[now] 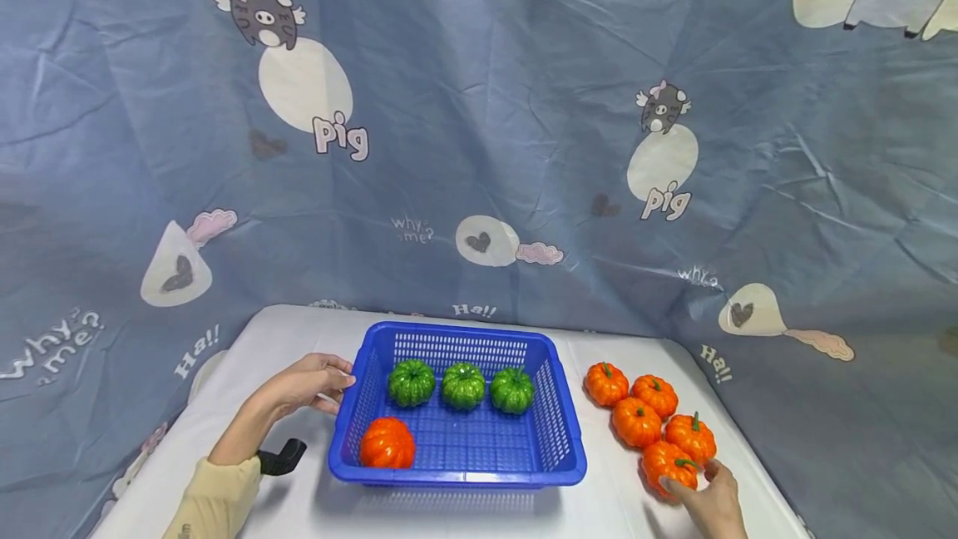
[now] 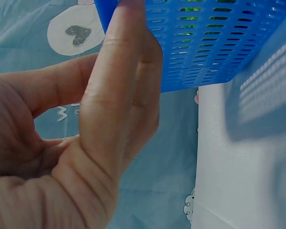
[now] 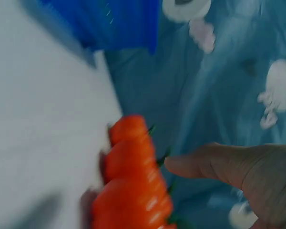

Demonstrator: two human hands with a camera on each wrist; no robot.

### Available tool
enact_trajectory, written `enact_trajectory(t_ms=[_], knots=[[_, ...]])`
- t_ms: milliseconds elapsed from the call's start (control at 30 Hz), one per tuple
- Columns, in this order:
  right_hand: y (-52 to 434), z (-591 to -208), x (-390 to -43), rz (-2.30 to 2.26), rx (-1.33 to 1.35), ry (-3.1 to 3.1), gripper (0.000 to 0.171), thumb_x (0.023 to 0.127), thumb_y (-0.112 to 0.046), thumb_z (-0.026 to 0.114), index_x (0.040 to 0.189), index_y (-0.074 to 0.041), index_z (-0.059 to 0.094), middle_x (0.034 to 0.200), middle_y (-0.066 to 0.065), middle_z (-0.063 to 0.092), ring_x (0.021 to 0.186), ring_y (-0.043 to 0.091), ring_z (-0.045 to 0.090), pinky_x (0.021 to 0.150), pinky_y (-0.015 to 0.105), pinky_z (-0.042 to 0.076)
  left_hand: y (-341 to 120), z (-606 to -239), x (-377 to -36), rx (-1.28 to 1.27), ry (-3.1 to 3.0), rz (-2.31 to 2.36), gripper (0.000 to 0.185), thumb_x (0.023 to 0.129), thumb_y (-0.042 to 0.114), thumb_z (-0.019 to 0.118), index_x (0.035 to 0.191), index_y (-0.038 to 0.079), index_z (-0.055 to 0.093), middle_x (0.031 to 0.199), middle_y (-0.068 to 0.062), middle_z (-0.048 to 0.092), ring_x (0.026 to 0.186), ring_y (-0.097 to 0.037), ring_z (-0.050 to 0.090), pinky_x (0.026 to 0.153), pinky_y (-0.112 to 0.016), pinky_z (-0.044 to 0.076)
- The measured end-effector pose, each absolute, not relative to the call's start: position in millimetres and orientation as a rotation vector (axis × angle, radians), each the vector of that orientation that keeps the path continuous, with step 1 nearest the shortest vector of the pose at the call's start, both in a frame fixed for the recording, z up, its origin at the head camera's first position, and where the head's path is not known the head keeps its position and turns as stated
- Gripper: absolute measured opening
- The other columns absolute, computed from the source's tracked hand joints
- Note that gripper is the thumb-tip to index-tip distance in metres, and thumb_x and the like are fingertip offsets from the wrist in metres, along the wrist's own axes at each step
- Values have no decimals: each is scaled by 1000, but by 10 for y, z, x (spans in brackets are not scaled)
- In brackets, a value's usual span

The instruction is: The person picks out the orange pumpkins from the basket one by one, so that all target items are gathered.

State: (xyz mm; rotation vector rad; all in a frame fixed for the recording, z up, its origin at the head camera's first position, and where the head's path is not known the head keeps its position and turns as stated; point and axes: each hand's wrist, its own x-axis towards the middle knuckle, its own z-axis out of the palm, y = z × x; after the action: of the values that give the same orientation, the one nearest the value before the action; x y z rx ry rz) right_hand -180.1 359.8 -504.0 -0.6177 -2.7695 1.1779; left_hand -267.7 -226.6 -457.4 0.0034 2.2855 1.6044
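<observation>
A blue plastic basket [image 1: 464,478] holds several small pumpkins: three green pumpkins [image 1: 464,386] in a row along the back and one orange pumpkin [image 1: 387,442] at the front left. My left hand [image 1: 310,385] is at the basket's left side, fingers loosely bent, fingertips at the rim; its fingers [image 2: 112,86] reach up to the basket wall in the left wrist view. To the right, my right hand [image 1: 714,499] holds the nearest orange pumpkin [image 1: 666,466], thumb on the near side and fingers round the far side. The right wrist view is blurred; the thumb [image 3: 200,164] shows by the stems.
Several orange pumpkins [image 1: 636,422] sit clustered right of the basket on the white table [image 1: 599,514]. A blue curtain [image 1: 479,148] with pig prints hangs behind and at both sides. A black strap mount [image 1: 283,457] is on the left wrist.
</observation>
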Motion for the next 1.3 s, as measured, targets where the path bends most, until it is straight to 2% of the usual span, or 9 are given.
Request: enact_trajectory(t_ms=[233, 500, 767, 933, 1100, 1200, 1300], knots=[[3170, -4500, -1892, 1174, -355, -2781, 95, 80, -26, 77, 141, 19, 19, 139, 38, 30, 131, 51, 31, 111, 61, 27, -2298, -4547, -2686, 35, 2293, 1593, 42, 94, 14, 55, 125, -13, 45, 96, -14, 64, 80, -20, 64, 73, -39, 60], [2434, -4151, -2153, 1192, 151, -2811, 76, 76, -20, 80, 136, 6, 41, 134, 26, 51, 127, 41, 47, 108, 56, 36, -2315, -4562, -2694, 31, 2279, 1612, 41, 94, 13, 56, 124, -13, 46, 94, -14, 64, 80, -20, 63, 71, -38, 60], [1692, -4129, -2575, 1355, 689, -2931, 65, 75, -21, 81, 130, 0, 52, 129, 17, 58, 122, 36, 54, 104, 52, 43, -2317, -4575, -2703, 61, 2279, 1635, 40, 93, 13, 57, 123, -13, 46, 92, -12, 63, 78, -20, 63, 70, -38, 61], [1332, -4203, -2774, 1403, 974, -3045, 62, 77, -20, 80, 128, 1, 54, 128, 19, 59, 121, 37, 54, 104, 50, 43, -2302, -4591, -2704, 51, 2268, 1652, 40, 93, 11, 57, 122, -13, 46, 91, -12, 63, 77, -20, 63, 70, -38, 61], [936, -4283, -2835, 1305, 1102, -3182, 58, 78, -23, 80, 127, -3, 56, 125, 11, 62, 121, 32, 56, 100, 36, 49, -2285, -4589, -2686, 31, 2271, 1650, 39, 92, 11, 56, 122, -12, 47, 92, -13, 63, 77, -20, 63, 69, -38, 61], [731, -4309, -2821, 1189, 1158, -3260, 58, 80, -31, 78, 128, -4, 57, 123, 8, 64, 116, 24, 60, 94, 26, 51, -2277, -4604, -2686, 21, 2276, 1642, 38, 93, 12, 57, 122, -11, 47, 92, -13, 64, 77, -20, 64, 69, -38, 61], [570, -4334, -2803, 1075, 1215, -3310, 61, 83, -38, 74, 129, -3, 56, 123, 9, 64, 109, 15, 62, 90, 23, 51, -2273, -4622, -2684, 10, 2272, 1644, 38, 93, 13, 57, 122, -10, 48, 92, -13, 64, 77, -20, 64, 70, -38, 61]])
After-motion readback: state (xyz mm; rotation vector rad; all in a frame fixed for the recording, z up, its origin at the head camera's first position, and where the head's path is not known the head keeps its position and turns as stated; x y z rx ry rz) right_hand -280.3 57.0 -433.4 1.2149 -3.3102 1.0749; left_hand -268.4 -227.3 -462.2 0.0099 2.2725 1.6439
